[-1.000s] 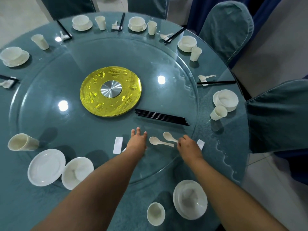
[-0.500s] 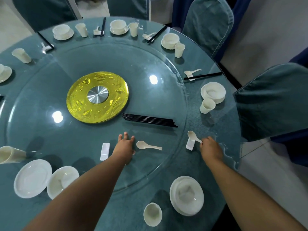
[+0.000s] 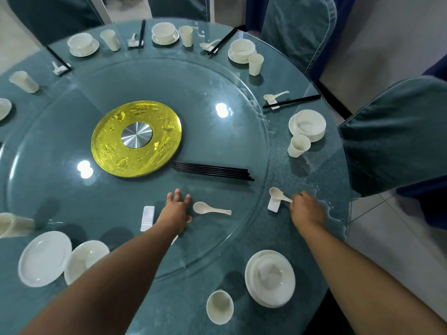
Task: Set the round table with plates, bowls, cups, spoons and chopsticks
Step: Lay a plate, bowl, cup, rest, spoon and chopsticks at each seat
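Note:
My right hand (image 3: pixel 306 210) pinches the handle of a white spoon (image 3: pixel 275 192) whose neck lies on a white rest (image 3: pixel 273 205) on the table's outer ring. My left hand (image 3: pixel 176 212) lies flat with straight fingers on the glass turntable (image 3: pixel 217 81). Just right of it lies a second white spoon (image 3: pixel 211 209), and to its left another white rest (image 3: pixel 147 217). A bundle of black chopsticks (image 3: pixel 212 170) lies beyond the hands. A bowl on a plate (image 3: pixel 270 278) and a cup (image 3: pixel 219 306) stand near me.
A gold disc (image 3: pixel 136 139) marks the turntable's centre. Set places with bowls, cups, spoons and chopsticks ring the far edge, such as a bowl (image 3: pixel 307 125) with a cup (image 3: pixel 299 146) at right. A plate (image 3: pixel 45 258), a bowl (image 3: pixel 86 261) and a cup (image 3: pixel 14 224) stand at left. Covered chairs (image 3: pixel 396 136) surround the table.
My right hand carried one spoon from the turntable rightward and laid it on the rest on the outer ring. My left hand stayed flat on the glass.

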The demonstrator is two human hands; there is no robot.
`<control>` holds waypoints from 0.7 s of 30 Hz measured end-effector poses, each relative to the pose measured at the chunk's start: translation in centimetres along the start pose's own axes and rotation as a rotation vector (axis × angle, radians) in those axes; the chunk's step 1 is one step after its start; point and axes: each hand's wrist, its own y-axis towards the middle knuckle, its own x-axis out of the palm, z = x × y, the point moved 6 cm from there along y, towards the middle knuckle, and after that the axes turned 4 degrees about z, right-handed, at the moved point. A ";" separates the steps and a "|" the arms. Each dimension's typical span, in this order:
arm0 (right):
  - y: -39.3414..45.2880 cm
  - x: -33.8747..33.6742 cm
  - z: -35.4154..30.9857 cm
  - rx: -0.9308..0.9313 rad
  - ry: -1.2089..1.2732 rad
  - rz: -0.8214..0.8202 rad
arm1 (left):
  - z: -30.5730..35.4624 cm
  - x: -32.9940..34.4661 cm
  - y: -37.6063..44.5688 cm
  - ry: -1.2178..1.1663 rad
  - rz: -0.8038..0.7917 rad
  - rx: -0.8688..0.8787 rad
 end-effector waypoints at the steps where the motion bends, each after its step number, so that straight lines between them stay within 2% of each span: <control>1: -0.2 -0.1 0.0 0.003 -0.002 0.005 | 0.0 0.0 0.0 -0.001 -0.001 0.003; 4: -0.5 -0.8 -0.6 -0.011 0.011 0.033 | 0.1 -0.2 -0.2 0.004 -0.003 0.002; 6: -0.2 -1.4 -1.8 -0.051 0.104 0.055 | 0.0 -0.3 -0.3 -0.005 0.000 -0.004; 13: 0.5 -4.4 -10.6 -0.310 0.328 0.109 | -0.8 0.0 -1.1 -0.015 0.006 -0.005; 17: 0.5 -4.6 -15.4 -0.427 0.312 0.046 | -1.5 0.0 -1.8 -0.037 0.008 0.012; 21: -0.4 -3.6 -17.4 -0.417 0.268 -0.001 | -1.7 -0.6 -2.4 -0.050 0.004 0.023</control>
